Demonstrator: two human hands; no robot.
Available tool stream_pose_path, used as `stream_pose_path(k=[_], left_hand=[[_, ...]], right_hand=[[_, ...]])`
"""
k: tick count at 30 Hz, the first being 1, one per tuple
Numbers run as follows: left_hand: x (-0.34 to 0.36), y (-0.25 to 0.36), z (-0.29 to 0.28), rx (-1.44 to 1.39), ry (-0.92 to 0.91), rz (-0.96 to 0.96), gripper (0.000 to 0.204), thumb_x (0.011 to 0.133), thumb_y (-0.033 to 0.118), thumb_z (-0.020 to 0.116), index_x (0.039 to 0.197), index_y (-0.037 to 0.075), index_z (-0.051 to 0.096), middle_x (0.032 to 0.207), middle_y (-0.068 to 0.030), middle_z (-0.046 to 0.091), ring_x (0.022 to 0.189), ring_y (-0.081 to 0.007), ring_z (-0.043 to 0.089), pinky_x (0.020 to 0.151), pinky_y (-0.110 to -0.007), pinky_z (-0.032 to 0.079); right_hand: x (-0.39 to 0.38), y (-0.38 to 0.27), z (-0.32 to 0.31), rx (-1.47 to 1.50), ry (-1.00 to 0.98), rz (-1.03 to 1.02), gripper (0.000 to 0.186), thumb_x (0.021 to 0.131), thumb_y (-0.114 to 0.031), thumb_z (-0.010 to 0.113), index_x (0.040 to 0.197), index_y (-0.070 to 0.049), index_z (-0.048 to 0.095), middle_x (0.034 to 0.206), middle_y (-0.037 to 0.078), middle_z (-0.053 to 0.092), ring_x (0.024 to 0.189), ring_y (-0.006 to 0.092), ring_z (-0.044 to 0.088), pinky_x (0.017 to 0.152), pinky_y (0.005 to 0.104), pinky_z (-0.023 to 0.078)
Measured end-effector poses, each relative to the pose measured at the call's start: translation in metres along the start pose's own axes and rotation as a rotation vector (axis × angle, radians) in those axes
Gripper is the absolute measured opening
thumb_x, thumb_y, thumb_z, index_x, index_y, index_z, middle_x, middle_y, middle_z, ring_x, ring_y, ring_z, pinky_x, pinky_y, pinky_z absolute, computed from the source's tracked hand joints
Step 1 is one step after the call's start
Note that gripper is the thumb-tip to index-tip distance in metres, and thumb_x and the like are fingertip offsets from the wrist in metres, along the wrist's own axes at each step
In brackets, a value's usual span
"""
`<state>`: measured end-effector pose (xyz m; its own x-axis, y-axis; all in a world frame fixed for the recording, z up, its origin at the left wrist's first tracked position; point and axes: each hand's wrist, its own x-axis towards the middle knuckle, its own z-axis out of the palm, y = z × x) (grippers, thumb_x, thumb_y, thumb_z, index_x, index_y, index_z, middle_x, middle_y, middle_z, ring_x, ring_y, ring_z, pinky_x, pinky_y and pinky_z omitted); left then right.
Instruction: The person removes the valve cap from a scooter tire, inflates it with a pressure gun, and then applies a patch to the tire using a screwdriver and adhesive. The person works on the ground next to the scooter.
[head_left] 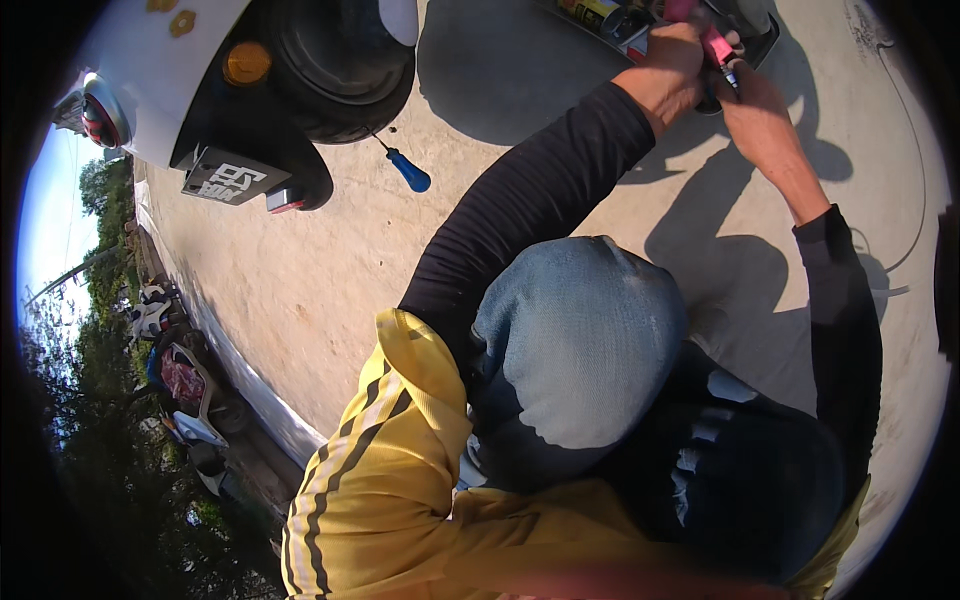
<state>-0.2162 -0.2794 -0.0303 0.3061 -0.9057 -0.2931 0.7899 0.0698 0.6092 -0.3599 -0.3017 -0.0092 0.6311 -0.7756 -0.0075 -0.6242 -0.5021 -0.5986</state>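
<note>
Near the dark-rimmed tray (769, 43) at upper right, the left hand (668, 68) seems curled around a pink tool (716, 46), its narrow tip (733, 80) showing against the right hand (758, 104), whose grip I cannot tell. Good handling likely means bracing both hands and keeping that tip clear of skin.

We find the white vehicle (165, 85) and dark tray (768, 43) cropped by the upper edge; our left hand (672, 68) partly hides the pink object (716, 46).
</note>
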Motion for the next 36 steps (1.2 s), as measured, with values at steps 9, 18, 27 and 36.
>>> stream_pose_path(k=[9,18,27,36], left_hand=[[0.006,-0.015,-0.023,0.128,0.161,-0.107,0.027,0.112,0.024,0.052,0.125,0.000,0.054,0.108,-0.0196,0.067,0.095,-0.0368,0.071,0.082,-0.052,0.062],[-0.014,-0.002,-0.024,0.777,0.048,-0.136,0.030,0.107,0.016,0.058,0.124,-0.008,0.063,0.114,-0.0213,0.072,0.102,-0.0308,0.075,0.086,-0.042,0.066],[-0.179,0.063,-0.063,0.860,-0.347,-0.642,0.039,0.109,0.029,0.065,0.128,-0.004,0.067,0.106,-0.0138,0.076,0.096,-0.0209,0.074,0.085,-0.035,0.062],[-0.322,0.225,-0.259,1.347,0.547,0.045,0.076,0.102,0.043,0.073,0.150,-0.006,0.041,0.128,-0.0233,0.068,0.111,-0.0273,0.070,0.090,-0.037,0.060]], right_hand=[[-0.006,-0.003,0.000,-0.140,-0.033,0.056,0.036,0.105,-0.038,0.061,0.123,-0.007,0.063,0.096,0.025,0.075,0.096,0.0487,0.070,0.081,0.0575,0.055],[0.000,0.029,0.003,-0.283,-0.040,0.050,0.031,0.106,-0.034,0.062,0.123,-0.008,0.060,0.120,0.018,0.072,0.107,0.0436,0.070,0.085,0.0552,0.057],[-0.001,-0.020,-0.026,-0.189,0.142,-0.219,0.038,0.101,-0.035,0.069,0.127,-0.008,0.065,0.118,0.015,0.072,0.100,0.0409,0.071,0.085,0.0488,0.057],[-0.002,-0.218,-0.020,-0.077,-0.835,-0.528,0.046,0.107,-0.037,0.063,0.098,0.007,0.075,0.073,0.023,0.067,0.071,0.0336,0.071,0.067,0.0486,0.057]])
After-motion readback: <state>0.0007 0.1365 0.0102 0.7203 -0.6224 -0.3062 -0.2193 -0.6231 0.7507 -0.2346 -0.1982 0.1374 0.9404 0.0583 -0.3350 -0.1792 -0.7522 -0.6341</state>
